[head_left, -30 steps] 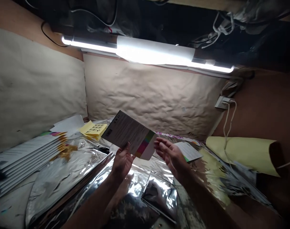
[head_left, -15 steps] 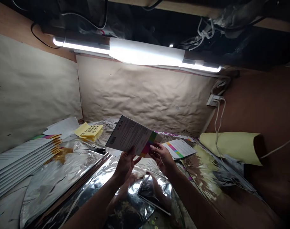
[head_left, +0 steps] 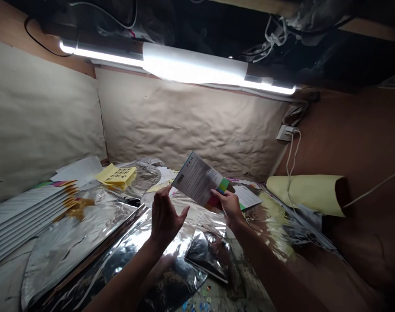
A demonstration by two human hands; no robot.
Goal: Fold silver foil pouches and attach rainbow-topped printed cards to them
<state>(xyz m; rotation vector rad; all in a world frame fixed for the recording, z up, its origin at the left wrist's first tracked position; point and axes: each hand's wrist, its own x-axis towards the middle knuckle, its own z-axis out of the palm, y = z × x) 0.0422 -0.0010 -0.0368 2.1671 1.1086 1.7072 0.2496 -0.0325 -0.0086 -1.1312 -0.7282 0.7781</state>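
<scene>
My right hand pinches the lower right end of a flat printed card, thumb on top. Small text, a barcode and a multicoloured band show on the card, which is tilted above the work surface. At its left corner is my left hand, thumb spread wide from the fingers; whether the fingertips touch the card I cannot tell. Below the hands lies a dark, shiny flat packet on the foil. Behind my right hand rests another printed card with a similar look, partly hidden.
A fanned stack of printed cards lies at left, near yellow label sheets. Silvery foil covers much of the table. On the right are a yellow paper roll and white cables from a socket. A tube light hangs above.
My left hand has let go of the card's lower edge and moved to its left corner, thumb spread. The card has turned and shifted right in my right hand. The view has shifted slightly.
</scene>
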